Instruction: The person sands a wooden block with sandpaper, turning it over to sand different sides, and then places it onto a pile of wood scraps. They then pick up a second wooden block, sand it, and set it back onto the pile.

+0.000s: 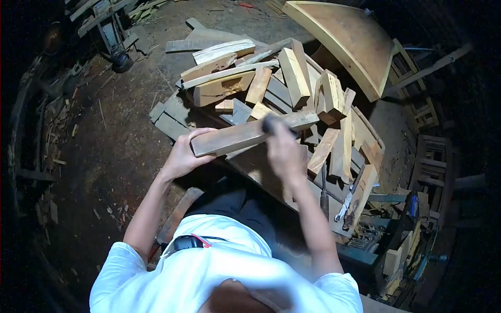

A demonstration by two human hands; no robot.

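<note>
My left hand [183,156] grips the near end of a long flat wooden plank [245,134], which lies across a low workbench [250,167] in front of me. My right hand [284,151] is closed around a dark tool [274,124] and is blurred with motion just over the plank's middle. Only the tool's dark end shows above my fist, so what it is cannot be told.
A heap of cut wooden blocks and boards [292,78] covers the bench beyond the plank. A curved wooden panel [349,36] leans at the back right. A chisel [324,193] and other tools lie on the bench's right side. Wood scraps litter the dirt floor [104,146].
</note>
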